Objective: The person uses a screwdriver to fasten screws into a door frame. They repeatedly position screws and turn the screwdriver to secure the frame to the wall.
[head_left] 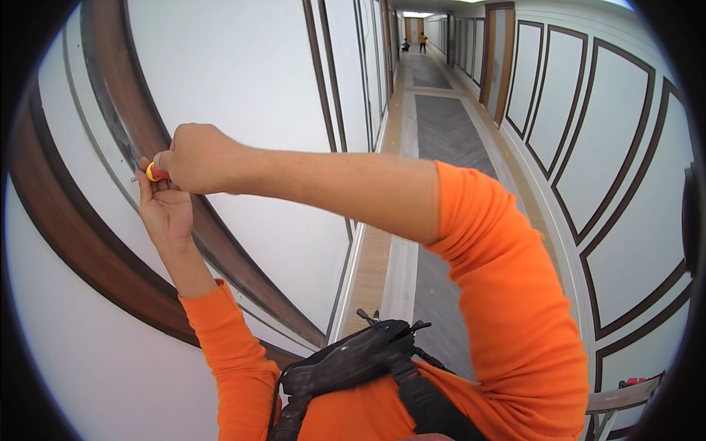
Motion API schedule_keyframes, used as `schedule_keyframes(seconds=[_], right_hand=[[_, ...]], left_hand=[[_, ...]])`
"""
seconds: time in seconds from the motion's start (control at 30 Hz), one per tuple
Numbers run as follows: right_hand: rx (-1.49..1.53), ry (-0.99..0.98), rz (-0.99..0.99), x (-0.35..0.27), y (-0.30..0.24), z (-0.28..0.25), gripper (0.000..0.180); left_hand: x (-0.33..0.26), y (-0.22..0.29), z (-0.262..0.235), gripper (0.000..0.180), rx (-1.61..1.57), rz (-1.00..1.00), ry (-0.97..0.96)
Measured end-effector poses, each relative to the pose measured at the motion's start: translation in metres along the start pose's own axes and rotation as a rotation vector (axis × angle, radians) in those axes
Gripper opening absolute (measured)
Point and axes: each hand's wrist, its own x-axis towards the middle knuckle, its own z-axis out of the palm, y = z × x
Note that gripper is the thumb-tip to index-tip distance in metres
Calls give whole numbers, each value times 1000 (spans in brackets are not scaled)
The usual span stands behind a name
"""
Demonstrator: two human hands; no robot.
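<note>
At the dark wooden trim [202,228] of the white wall on my left, both my hands meet around a screwdriver [154,173] with a red and yellow handle. My right hand [202,158] is closed over the handle, with that arm stretched across in front of me. Just below it, my left hand [169,213] has its palm turned up, its thumb and fingers curled about the yellow end of the handle. The shaft and tip are hidden by my hands. A small metal piece [134,178] shows on the wall beside my left thumb.
A long corridor with grey flooring [448,132] runs ahead, its right wall [618,169] panelled in white with dark trim. Two people [423,42] are far off. A black bag [346,364] is strapped on my front. At lower right stands a bench-like stand [625,397] with a red object on it.
</note>
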Motion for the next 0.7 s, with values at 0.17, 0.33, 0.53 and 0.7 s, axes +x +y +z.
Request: schedule_keyframes(seconds=[0.17, 0.33, 0.53, 0.7], right_hand=[[-614, 218, -646, -1, 14, 11, 35], [233, 210, 166, 4, -4, 11, 60], [-872, 394, -706, 0, -2, 17, 49], [3, 7, 235, 0, 11, 27, 43]], left_hand=[[2, -16, 13, 29, 162, 16, 123], [-12, -51, 38, 26, 19, 159, 267], [-18, -43, 50, 27, 93, 199, 398], [-24, -40, 50, 30, 60, 221, 369]])
